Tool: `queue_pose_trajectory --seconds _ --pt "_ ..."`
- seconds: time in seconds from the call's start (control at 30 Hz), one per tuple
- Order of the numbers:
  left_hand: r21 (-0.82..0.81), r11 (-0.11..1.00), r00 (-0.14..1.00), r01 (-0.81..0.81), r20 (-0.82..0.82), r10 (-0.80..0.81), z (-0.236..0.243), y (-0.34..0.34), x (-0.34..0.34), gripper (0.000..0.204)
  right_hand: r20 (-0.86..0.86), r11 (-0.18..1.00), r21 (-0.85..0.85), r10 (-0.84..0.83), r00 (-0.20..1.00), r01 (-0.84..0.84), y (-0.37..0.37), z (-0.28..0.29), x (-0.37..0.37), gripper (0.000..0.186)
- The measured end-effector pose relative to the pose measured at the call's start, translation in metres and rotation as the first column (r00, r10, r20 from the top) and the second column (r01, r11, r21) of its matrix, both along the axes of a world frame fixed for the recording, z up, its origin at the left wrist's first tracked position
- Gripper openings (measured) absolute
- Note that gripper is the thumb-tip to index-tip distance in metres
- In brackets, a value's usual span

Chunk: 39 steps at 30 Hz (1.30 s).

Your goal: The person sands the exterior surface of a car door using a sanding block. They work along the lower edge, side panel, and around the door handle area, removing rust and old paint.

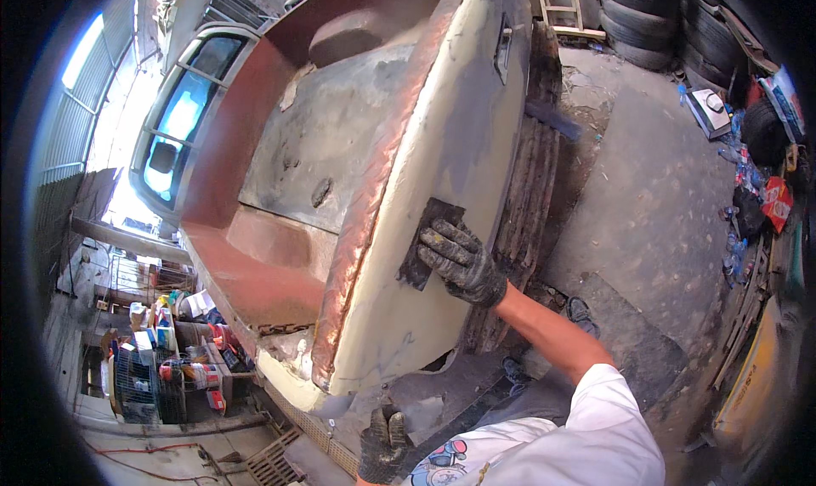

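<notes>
My right hand (459, 261), in a dark, dust-smeared work glove, presses a black sheet of sandpaper (416, 269) flat on the cream tailgate (408, 316) of a pickup truck. Its fingers lie across the sheet, which sticks out beyond them at both ends. Grey and bluish patches mark the tailgate's paint, and a handle recess (503, 48) shows toward its far end. Below the tailgate's near corner is my left hand (382, 445), gloved as well, with nothing visible in it. Its fingers point up and stay apart from the truck.
The reddish truck bed (340, 138) opens left of the tailgate, with a chain (285, 328) at its near corner. Stacked tires (642, 19) stand at the far right. Bottles and bags (748, 201) litter the right edge. Shelves with supplies (161, 358) are at lower left.
</notes>
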<state>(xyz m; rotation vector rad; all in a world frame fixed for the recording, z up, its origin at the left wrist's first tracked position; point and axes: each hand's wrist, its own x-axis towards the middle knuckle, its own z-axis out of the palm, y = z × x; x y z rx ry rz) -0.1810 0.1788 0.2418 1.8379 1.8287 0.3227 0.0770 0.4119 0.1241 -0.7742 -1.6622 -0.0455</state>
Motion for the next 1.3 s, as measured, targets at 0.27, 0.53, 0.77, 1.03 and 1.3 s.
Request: queue_pose_trajectory --seconds 0.27,0.53,0.77,1.03,1.3 --pt "-0.023 0.999 0.999 0.033 -0.003 -0.033 -0.006 0.000 0.009 0.025 -0.040 0.996 -0.035 -0.084 0.996 0.082 -0.030 0.024 0.042 0.061" --pt "0.028 0.996 0.997 0.081 0.007 -0.081 0.000 0.001 0.022 0.023 -0.654 0.994 0.010 0.089 0.752 -0.109 -0.002 0.060 0.015 0.054" --pt "-0.027 0.998 0.998 0.053 0.040 -0.052 0.012 0.000 0.026 0.023 -0.364 0.957 -0.225 -0.259 0.895 0.185 -0.021 0.064 -0.018 0.050" --pt "-0.072 0.996 0.995 0.049 0.089 -0.043 0.009 0.001 0.027 0.021 -0.285 0.952 -0.276 -0.211 0.935 0.131 -0.059 0.058 -0.003 0.048" --pt "-0.067 0.996 0.988 0.055 0.150 -0.044 0.018 0.007 0.039 0.018 -0.436 0.698 -0.693 -0.604 0.667 0.179 -0.048 0.072 0.022 0.029"
